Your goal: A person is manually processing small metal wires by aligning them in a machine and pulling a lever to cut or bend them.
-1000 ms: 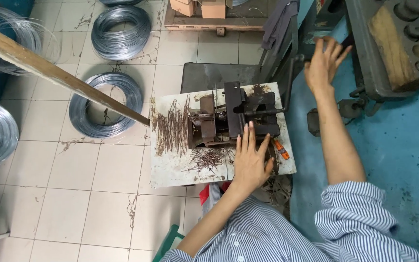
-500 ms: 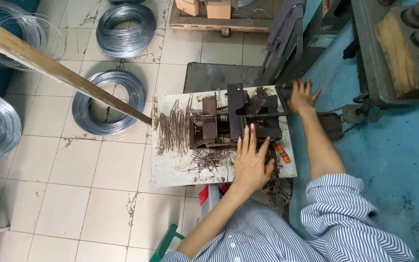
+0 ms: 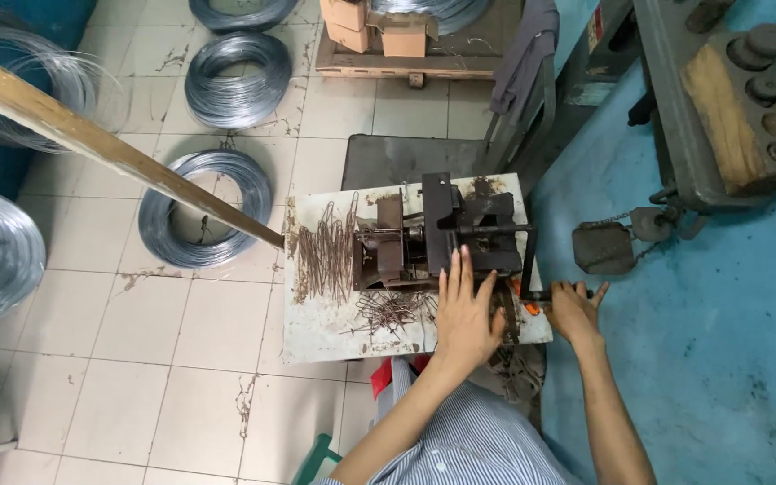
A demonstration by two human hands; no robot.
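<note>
A dark metal wire-bending machine [image 3: 437, 235] sits on a small white worktable [image 3: 330, 332]. My left hand [image 3: 466, 313] rests flat on the near side of the machine, fingers spread. My right hand [image 3: 571, 307] is closed around the black crank handle [image 3: 532, 269] at the table's right edge. A pile of bent wire pieces [image 3: 323, 251] lies left of the machine, and more cut pieces [image 3: 392, 310] lie just in front of it.
Coils of steel wire [image 3: 204, 208] lie on the tiled floor at left and top. A long wooden beam [image 3: 110, 148] slants down to the table. A blue machine frame [image 3: 720, 99] with a hanging weight [image 3: 605, 247] stands at right. Cardboard boxes [image 3: 379, 31] sit at top.
My right hand has come down from the blue machine at upper right to the crank handle beside the table. My left hand has stayed on the machine.
</note>
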